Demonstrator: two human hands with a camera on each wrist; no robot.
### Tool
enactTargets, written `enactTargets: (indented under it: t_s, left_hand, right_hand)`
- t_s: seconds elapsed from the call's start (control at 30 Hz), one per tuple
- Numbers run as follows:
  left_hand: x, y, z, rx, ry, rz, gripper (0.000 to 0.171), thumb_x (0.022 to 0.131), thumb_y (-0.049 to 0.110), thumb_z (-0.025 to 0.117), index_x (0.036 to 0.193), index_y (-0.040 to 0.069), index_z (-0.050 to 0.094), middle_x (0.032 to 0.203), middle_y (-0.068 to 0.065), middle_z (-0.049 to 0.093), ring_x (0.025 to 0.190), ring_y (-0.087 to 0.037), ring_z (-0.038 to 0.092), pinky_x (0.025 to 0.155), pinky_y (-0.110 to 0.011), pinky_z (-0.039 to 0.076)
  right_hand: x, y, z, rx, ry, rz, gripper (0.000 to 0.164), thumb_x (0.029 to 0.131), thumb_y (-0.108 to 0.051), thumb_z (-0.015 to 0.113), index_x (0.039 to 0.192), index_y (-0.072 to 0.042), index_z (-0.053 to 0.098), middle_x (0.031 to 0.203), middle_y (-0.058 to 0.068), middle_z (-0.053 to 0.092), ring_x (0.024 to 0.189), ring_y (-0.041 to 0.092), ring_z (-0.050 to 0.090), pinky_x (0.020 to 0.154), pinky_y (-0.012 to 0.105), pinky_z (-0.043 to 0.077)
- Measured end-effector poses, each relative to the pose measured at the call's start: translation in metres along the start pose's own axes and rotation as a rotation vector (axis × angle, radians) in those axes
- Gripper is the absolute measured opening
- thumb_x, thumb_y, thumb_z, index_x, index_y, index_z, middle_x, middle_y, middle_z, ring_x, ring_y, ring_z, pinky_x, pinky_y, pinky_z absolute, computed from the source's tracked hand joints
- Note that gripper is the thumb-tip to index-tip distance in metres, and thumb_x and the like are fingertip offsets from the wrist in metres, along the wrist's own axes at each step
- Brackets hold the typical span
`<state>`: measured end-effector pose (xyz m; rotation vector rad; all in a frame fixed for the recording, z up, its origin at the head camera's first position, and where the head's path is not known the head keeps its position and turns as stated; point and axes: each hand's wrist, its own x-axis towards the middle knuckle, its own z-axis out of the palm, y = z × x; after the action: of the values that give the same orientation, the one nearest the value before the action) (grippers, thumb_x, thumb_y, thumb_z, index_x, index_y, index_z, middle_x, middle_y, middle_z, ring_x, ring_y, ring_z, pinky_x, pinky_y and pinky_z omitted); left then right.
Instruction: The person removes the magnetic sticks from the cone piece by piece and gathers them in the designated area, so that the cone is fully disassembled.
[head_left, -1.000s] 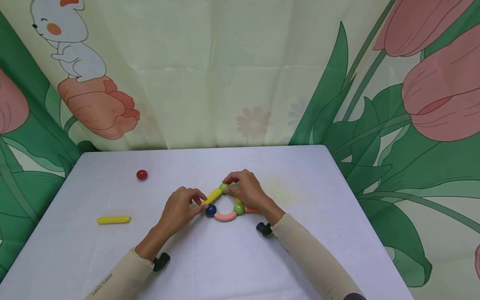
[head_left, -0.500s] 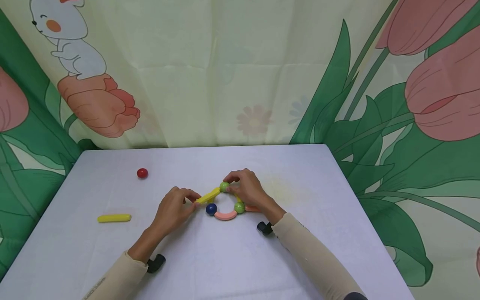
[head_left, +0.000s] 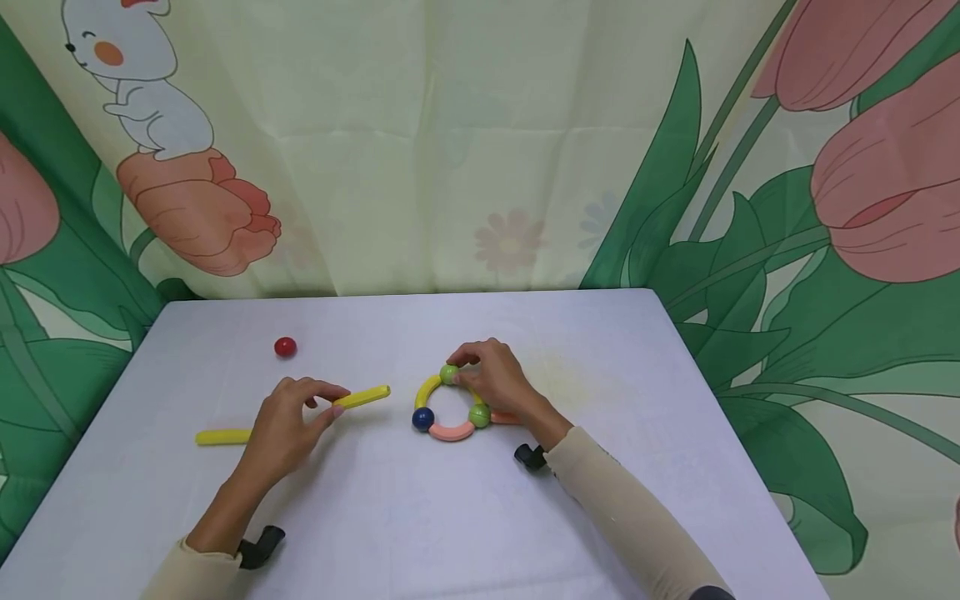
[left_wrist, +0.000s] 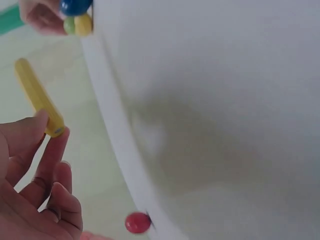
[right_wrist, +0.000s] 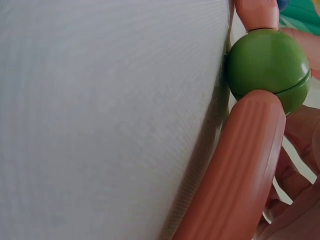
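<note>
My left hand [head_left: 288,429] pinches one end of a straight yellow stick [head_left: 363,397], which is raised off the table and apart from the ring. In the left wrist view, thumb and fingers hold the stick [left_wrist: 37,95] by its near end. My right hand [head_left: 495,379] pinches a green ball [head_left: 448,374] at the top of the ring. Curved yellow pieces [head_left: 425,392], a blue ball [head_left: 423,418], a curved pink piece [head_left: 452,433] and a second green ball [head_left: 479,415] make up the rest. A pink stick [right_wrist: 240,170] joins that second ball, its far end under my right arm.
A red ball [head_left: 285,347] lies at the back left of the white table [head_left: 450,525]. Another yellow stick [head_left: 222,437] lies behind my left hand, partly covered by it. A printed cloth [head_left: 375,167] hangs behind the table.
My left hand has drawn the straight yellow stick away from the ring, to the left. The curved yellow piece behind it now shows fully. My right hand stays on the green ball.
</note>
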<state>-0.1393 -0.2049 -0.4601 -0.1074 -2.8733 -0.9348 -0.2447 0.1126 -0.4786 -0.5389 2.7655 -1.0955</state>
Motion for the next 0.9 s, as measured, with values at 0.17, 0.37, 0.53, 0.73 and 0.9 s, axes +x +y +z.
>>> enactTargets:
  t_s: [0.17, 0.37, 0.53, 0.73, 0.9]
  left_hand:
    - [-0.011, -0.017, -0.017, 0.038, 0.016, -0.038, 0.028, 0.091, 0.009, 0.084, 0.118, 0.016, 0.080, 0.112, -0.010, 0.076, 0.103, -0.027, 0.055, 0.079, -0.039, 0.044]
    - [-0.027, -0.040, -0.035, 0.095, 0.034, -0.083, 0.027, 0.090, 0.008, 0.084, 0.116, 0.014, 0.081, 0.111, -0.015, 0.074, 0.101, -0.029, 0.054, 0.075, -0.036, 0.044]
    - [-0.041, -0.060, -0.045, 0.138, 0.037, -0.132, 0.027, 0.089, 0.008, 0.085, 0.115, 0.012, 0.081, 0.107, -0.016, 0.071, 0.098, -0.030, 0.053, 0.071, -0.035, 0.043]
    - [-0.054, -0.084, -0.060, 0.185, 0.037, -0.154, 0.027, 0.087, 0.007, 0.085, 0.114, 0.012, 0.081, 0.106, -0.017, 0.071, 0.097, -0.033, 0.055, 0.069, -0.037, 0.041]
    - [-0.059, -0.100, -0.071, 0.235, -0.009, -0.182, 0.028, 0.086, 0.009, 0.086, 0.113, 0.010, 0.081, 0.106, -0.021, 0.070, 0.095, -0.037, 0.057, 0.068, -0.044, 0.047]
  right_hand:
    - [0.000, 0.000, 0.001, 0.000, 0.001, 0.006, 0.022, 0.092, -0.015, 0.084, 0.112, -0.024, 0.081, 0.106, -0.009, 0.076, 0.108, 0.016, 0.060, 0.094, 0.038, 0.051]
    - [0.000, -0.001, 0.001, 0.002, 0.001, 0.019, 0.022, 0.092, -0.015, 0.084, 0.112, -0.024, 0.081, 0.106, -0.009, 0.075, 0.109, 0.016, 0.060, 0.094, 0.039, 0.052]
    - [-0.001, 0.000, 0.001, 0.002, 0.001, 0.029, 0.022, 0.092, -0.015, 0.085, 0.112, -0.025, 0.081, 0.106, -0.009, 0.075, 0.109, 0.016, 0.060, 0.094, 0.038, 0.052]
    - [0.000, 0.000, 0.002, 0.003, 0.002, 0.033, 0.023, 0.092, -0.015, 0.085, 0.112, -0.025, 0.081, 0.106, -0.009, 0.074, 0.110, 0.015, 0.059, 0.094, 0.038, 0.052]
    - [-0.001, 0.000, 0.001, 0.007, 0.009, 0.016, 0.023, 0.091, -0.015, 0.085, 0.111, -0.024, 0.081, 0.106, -0.009, 0.075, 0.110, 0.016, 0.060, 0.095, 0.039, 0.051]
